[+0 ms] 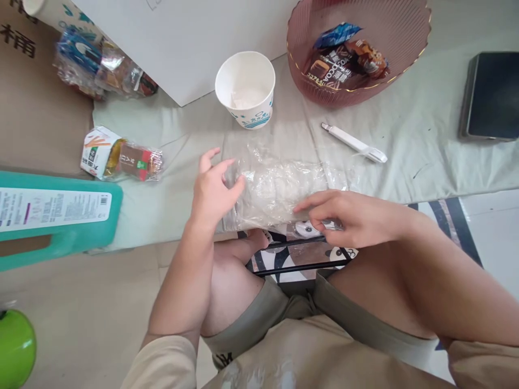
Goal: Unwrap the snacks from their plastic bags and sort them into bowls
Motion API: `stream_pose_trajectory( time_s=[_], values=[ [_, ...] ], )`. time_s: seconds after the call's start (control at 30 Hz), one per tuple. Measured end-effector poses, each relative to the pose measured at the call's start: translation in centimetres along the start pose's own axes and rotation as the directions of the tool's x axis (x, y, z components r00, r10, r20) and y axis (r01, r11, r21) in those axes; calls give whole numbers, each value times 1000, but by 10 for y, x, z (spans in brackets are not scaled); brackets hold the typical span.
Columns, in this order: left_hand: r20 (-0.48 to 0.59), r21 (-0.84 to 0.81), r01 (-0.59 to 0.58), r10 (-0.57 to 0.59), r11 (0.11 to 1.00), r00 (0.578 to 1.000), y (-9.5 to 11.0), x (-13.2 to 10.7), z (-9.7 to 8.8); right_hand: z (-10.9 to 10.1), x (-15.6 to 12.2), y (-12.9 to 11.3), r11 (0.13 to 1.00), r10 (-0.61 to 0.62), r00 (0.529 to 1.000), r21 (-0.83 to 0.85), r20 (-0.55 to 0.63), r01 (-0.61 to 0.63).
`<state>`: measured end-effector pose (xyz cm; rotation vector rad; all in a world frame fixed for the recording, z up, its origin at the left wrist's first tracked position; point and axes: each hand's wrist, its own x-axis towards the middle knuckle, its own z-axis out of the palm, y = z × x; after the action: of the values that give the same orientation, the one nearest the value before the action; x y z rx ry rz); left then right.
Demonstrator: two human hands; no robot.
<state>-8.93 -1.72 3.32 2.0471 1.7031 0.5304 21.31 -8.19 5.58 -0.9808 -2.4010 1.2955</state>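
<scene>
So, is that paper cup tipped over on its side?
No, the paper cup stands upright on the cloth, mouth up, just beyond the clear plastic.

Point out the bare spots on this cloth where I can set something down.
The cloth looks bare at right, between the white pen-like tool and the dark box, and at left, between the snack packets and the left hand. The middle is crowded: paper cup, clear plastic bag and right hand.

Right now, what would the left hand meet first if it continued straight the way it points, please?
The left hand would probably meet the paper cup first, skimming over the clear plastic, though depth is unclear.
</scene>
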Motion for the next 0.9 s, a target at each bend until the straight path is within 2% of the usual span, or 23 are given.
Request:
stream_pose_trajectory(
  time_s=[0.07,0.13,0.17,0.2,0.23,0.3,0.33,0.43,0.5,0.57,0.63,0.73,0.8,0.9],
  values=[
    [113,-114,-174,187,978,976,3,-6,-10,-5,0,2,995,3,999,101,32,-6],
    [309,-259,-301,374,918,874,7,-13,-17,-13,0,6,980,-15,1000,197,19,11],
    [387,-287,-313,409,905,827,9,-15,-19,-16,0,9,973,-23,1000,229,-12,25],
    [446,-291,-301,407,908,797,11,-17,-20,-19,0,11,966,-24,999,255,-47,35],
    [486,-280,-270,379,921,788,11,-17,-21,-22,0,14,960,-10,996,277,-83,33],
    [516,-310,-213,352,927,781,12,-16,-21,-24,-1,18,942,57,984,337,-167,2],
    [510,-361,-206,377,910,773,12,-15,-22,-25,-1,20,925,104,972,380,-209,-17],
    [460,-446,-289,493,847,738,18,-18,-22,-22,1,28,839,247,917,542,-312,-42],
    [432,-365,-359,498,859,752,24,-24,-17,-19,5,33,784,318,879,620,-355,-33],
    [351,-279,-387,468,879,811,30,-30,-8,-18,9,38,745,365,847,667,-387,-16],
    [213,-293,-339,407,894,888,33,-31,1,-18,13,42,709,393,822,705,-413,15],
    [92,-460,-86,144,884,985,28,-23,8,-20,14,45,661,397,819,749,-414,58],
    [80,-571,110,-79,814,994,22,-14,7,-21,10,46,666,355,840,741,-410,81],
    [84,-661,280,-301,696,950,15,-1,3,-19,2,48,730,261,852,670,-453,132]
  ],
)
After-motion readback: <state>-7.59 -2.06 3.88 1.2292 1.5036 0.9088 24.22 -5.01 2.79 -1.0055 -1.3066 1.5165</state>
